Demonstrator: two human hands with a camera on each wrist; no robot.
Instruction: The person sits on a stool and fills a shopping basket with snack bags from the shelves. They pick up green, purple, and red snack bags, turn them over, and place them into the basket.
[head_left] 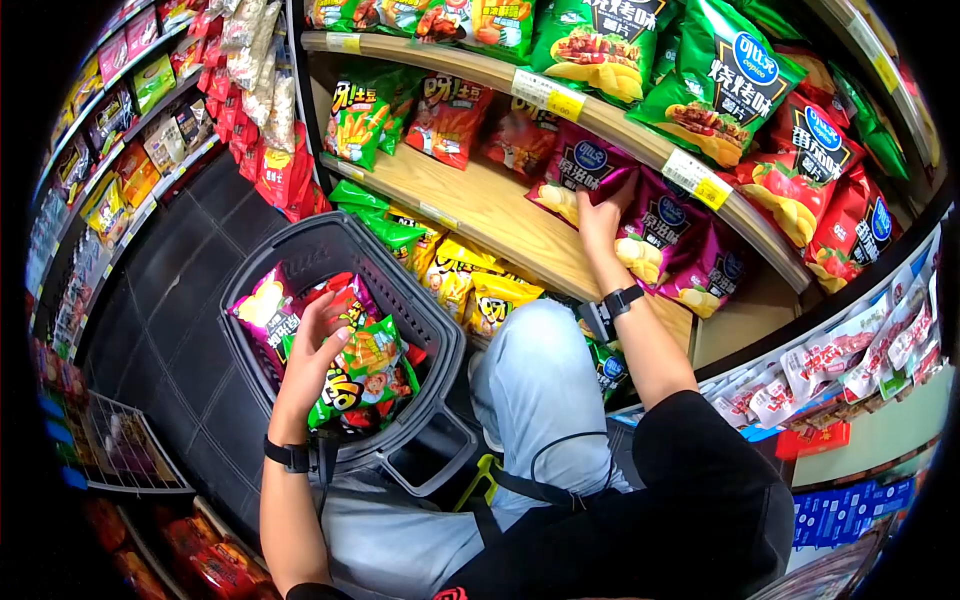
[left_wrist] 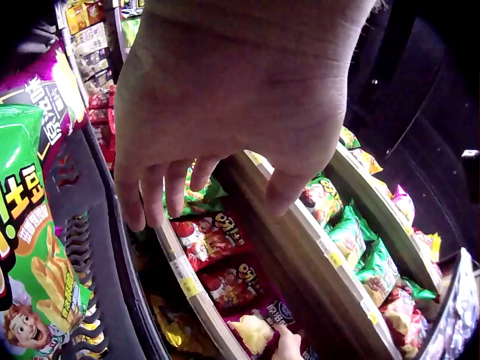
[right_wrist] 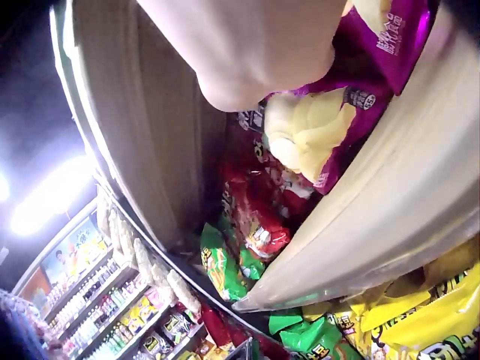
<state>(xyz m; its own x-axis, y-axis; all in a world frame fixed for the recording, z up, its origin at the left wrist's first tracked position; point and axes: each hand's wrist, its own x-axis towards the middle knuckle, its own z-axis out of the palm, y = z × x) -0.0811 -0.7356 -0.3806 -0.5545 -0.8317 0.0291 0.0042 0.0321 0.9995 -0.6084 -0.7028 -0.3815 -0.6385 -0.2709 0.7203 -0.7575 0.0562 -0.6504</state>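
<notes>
My right hand (head_left: 603,217) reaches onto the middle shelf and grips a purple bag of potato chips (head_left: 562,196) at its right side. The right wrist view shows the thumb lying across the front of that chip bag (right_wrist: 330,124); the other fingers are mostly hidden. More purple chip bags (head_left: 668,222) stand just right of the hand. My left hand (head_left: 312,362) hovers over a grey shopping basket (head_left: 440,290), fingers loosely spread and holding nothing. Under it in the basket lie a green snack bag (head_left: 375,365), a purple chip bag (head_left: 264,318) and red bags.
Red snack bags (head_left: 447,120) and a green one (head_left: 356,122) stand farther left on the wooden shelf (head_left: 470,205). Yellow bags (head_left: 500,300) fill the shelf below, beside my knee (head_left: 540,370). The upper shelf edge (head_left: 620,130) runs above my right hand.
</notes>
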